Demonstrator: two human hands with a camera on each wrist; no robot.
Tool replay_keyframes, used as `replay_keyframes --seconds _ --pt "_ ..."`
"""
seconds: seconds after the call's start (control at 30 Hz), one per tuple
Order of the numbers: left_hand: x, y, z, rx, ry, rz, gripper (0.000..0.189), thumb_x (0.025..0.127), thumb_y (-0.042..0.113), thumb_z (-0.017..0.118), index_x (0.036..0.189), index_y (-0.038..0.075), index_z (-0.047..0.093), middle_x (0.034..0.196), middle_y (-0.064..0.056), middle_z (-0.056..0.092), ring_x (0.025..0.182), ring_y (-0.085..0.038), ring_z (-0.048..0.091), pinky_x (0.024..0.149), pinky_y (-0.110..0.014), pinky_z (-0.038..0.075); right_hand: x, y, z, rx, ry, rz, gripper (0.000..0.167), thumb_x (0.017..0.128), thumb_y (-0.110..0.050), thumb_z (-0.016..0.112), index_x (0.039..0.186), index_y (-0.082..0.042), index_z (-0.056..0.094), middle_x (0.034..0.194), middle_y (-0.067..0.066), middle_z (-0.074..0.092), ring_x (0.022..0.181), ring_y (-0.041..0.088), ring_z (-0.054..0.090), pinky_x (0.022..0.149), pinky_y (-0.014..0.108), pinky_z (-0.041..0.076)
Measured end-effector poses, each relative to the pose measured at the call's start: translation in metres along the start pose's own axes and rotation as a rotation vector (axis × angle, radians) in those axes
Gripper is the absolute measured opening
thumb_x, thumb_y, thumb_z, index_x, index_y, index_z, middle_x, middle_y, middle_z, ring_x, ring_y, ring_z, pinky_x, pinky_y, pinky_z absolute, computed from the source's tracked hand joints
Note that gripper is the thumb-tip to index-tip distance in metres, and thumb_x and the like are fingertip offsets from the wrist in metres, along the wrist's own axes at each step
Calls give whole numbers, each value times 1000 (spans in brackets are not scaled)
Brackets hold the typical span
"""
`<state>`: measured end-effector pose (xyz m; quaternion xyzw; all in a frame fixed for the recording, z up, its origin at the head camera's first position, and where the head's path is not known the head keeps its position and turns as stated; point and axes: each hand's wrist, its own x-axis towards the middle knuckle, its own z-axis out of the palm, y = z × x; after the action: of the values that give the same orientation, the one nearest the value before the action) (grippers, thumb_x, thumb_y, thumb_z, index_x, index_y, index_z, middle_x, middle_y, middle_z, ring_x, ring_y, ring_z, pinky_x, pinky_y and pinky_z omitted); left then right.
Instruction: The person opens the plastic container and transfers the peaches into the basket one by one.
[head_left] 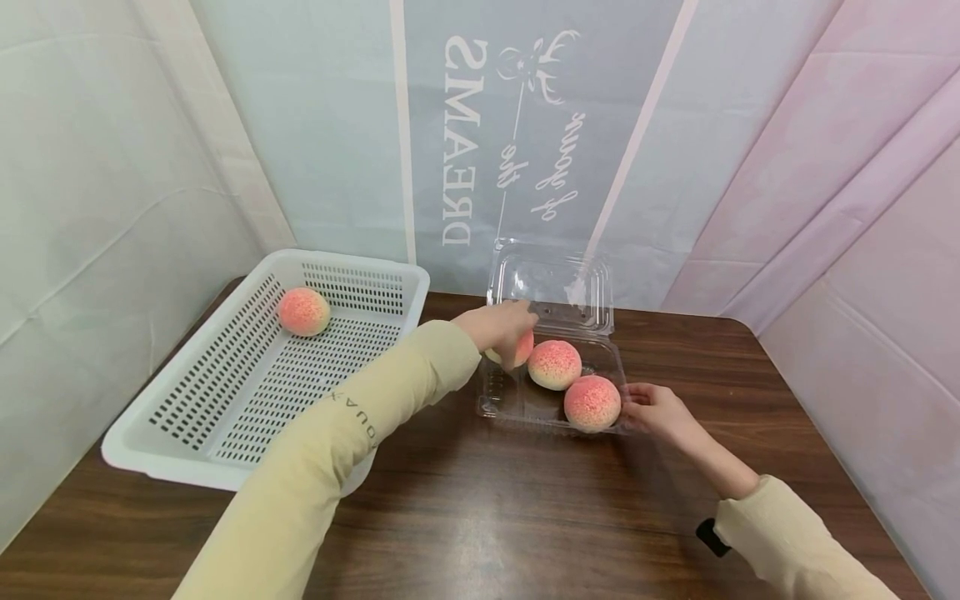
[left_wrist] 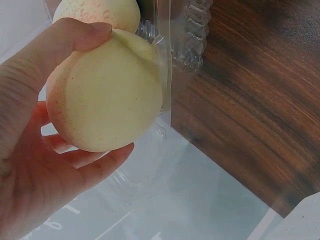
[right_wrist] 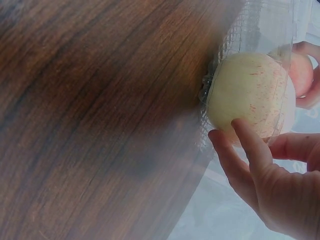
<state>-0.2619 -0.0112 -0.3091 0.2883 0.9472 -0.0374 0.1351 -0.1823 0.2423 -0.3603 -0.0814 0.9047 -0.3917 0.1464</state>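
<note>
My left hand [head_left: 501, 327] grips a pink and pale-yellow peach [left_wrist: 107, 92] at the left side of a clear plastic clamshell box [head_left: 525, 402]. In the left wrist view the thumb lies over the top of the peach and the fingers curl beneath it. Two more peaches sit in the box, a middle one [head_left: 555, 364] and a front right one [head_left: 592, 403]. At the box's right edge, my right hand [head_left: 660, 410] pinches the rim, close beside the front right peach. The box's lid [head_left: 551, 283] stands open at the back.
A white perforated basket [head_left: 420, 292] stands on the left of the brown wooden table [head_left: 480, 517], with one peach [head_left: 303, 312] near its back left corner. Behind the table hangs a printed cloth [head_left: 337, 125], close to the lid. Pale cloth also covers both sides.
</note>
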Motion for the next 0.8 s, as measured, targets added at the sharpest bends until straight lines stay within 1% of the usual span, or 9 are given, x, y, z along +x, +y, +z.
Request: replay_keyframes --seconds 0.1,0.33,0.47,0.57,0.8 --pt "0 -1 -1 -5 2 3 87 62 22 81 136 9 38 133 -13 37 115 -25 44 92 -33 42 0 0 0 4 1 -1 44 91 -6 49 120 24 38 110 37 52 85 23 62 64 26 53" --pt "-2 -5 -5 -33 17 10 88 61 20 81 136 7 38 132 -14 37 111 -23 46 91 -31 43 -1 0 1 6 3 9 44 91 -6 48 122 23 37 112 38 51 87 24 62 66 27 53" --pt "-4 -7 -8 -40 18 3 91 62 21 81 139 7 34 135 -13 37 118 -25 43 95 -33 40 -1 0 1 12 3 11 45 91 -6 48 122 24 36 113 38 50 88 25 62 66 27 53" --pt "-4 -8 -10 -25 22 12 90 62 23 81 137 6 35 134 -12 39 120 -26 42 97 -33 38 -1 -1 1 20 -1 10 44 91 -6 47 122 25 35 113 39 49 90 27 62 66 27 53" --pt "-6 -9 -13 -10 46 22 86 60 23 82 133 6 39 128 -11 44 116 -27 44 94 -34 40 -2 -1 2 40 -7 3 45 91 -4 46 122 25 33 116 40 46 92 28 61 67 25 52"
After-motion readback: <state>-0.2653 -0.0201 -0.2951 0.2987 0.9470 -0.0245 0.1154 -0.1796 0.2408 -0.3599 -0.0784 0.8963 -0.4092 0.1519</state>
